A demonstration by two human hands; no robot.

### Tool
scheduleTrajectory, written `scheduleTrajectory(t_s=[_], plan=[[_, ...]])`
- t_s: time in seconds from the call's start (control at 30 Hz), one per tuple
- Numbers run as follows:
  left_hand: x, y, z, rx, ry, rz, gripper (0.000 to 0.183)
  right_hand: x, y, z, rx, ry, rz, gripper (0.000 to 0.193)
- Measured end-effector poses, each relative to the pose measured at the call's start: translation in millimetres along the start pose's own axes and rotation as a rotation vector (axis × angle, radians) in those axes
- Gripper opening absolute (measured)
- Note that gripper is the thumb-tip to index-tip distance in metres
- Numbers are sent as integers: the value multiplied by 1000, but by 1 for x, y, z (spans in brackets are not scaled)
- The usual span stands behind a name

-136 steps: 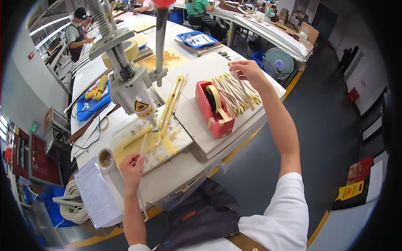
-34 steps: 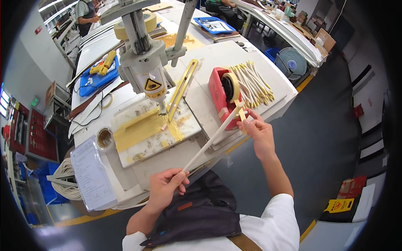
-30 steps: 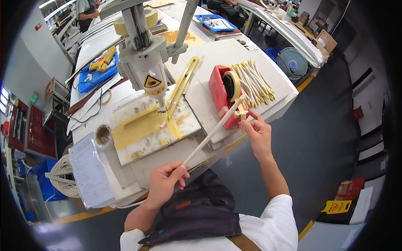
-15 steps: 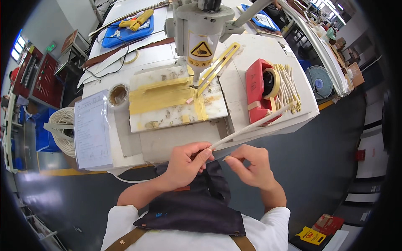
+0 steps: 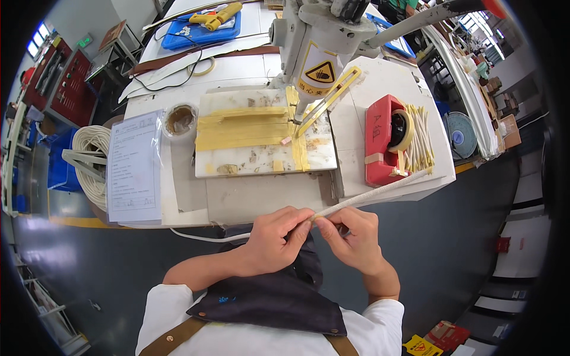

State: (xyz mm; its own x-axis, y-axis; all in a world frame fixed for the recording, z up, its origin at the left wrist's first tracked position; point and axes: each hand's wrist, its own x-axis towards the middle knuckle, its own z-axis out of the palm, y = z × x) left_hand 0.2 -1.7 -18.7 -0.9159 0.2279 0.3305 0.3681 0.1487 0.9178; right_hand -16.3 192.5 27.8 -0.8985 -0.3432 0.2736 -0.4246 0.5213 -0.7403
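Observation:
My left hand (image 5: 278, 238) pinches a white cord (image 5: 375, 193) between thumb and fingers, just beyond the bench's front edge. Close beside it, my right hand (image 5: 351, 238) is closed with its thumb and fingertips on the same cord. From there the cord slants up to the right, ending in a yellowish taped tip near the red tape dispenser (image 5: 377, 141). Another stretch of white cord runs left from behind my left hand along the bench edge. Whether a bit of tape lies under my fingertips is too small to tell.
Ahead stands a grey press (image 5: 325, 47) with a warning sticker, over a white slab (image 5: 261, 163) covered with strips of yellow tape. Right of the dispenser lies a bundle of cut cords (image 5: 420, 142). On the left are a printed sheet (image 5: 135, 172), a tape roll (image 5: 180, 120) and a cord coil (image 5: 89, 151).
My right hand has come left to the cord beside my left hand; it was apart from it, with a small yellowish bit at its fingertips. The cord's taped end sits lower and farther right.

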Motion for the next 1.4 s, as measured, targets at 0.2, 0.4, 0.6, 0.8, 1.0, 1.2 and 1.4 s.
scheduleTrajectory(t_s=[0.2,0.4,0.6,0.8,1.0,1.2,1.4], plan=[[7,5,-9,-378,-129,-277,18,2,-4,-8,-115,-22,-94,17],[23,13,-26,-723,-391,-750,25,-3,-7,-17,-135,-64,-160,18],[4,22,-4,-576,45,-280,12,0,-11,-23,-185,-86,-198,18],[1,12,2,205,104,359,19,3,-4,-21,-135,-19,-227,18],[-6,20,1,211,-3,271,17,-2,13,-12,6,32,-193,22],[-8,19,-8,-405,-332,-309,29,-13,17,0,197,60,-27,40],[5,10,-20,-1066,-682,-881,37,-26,36,8,452,25,-21,62]])
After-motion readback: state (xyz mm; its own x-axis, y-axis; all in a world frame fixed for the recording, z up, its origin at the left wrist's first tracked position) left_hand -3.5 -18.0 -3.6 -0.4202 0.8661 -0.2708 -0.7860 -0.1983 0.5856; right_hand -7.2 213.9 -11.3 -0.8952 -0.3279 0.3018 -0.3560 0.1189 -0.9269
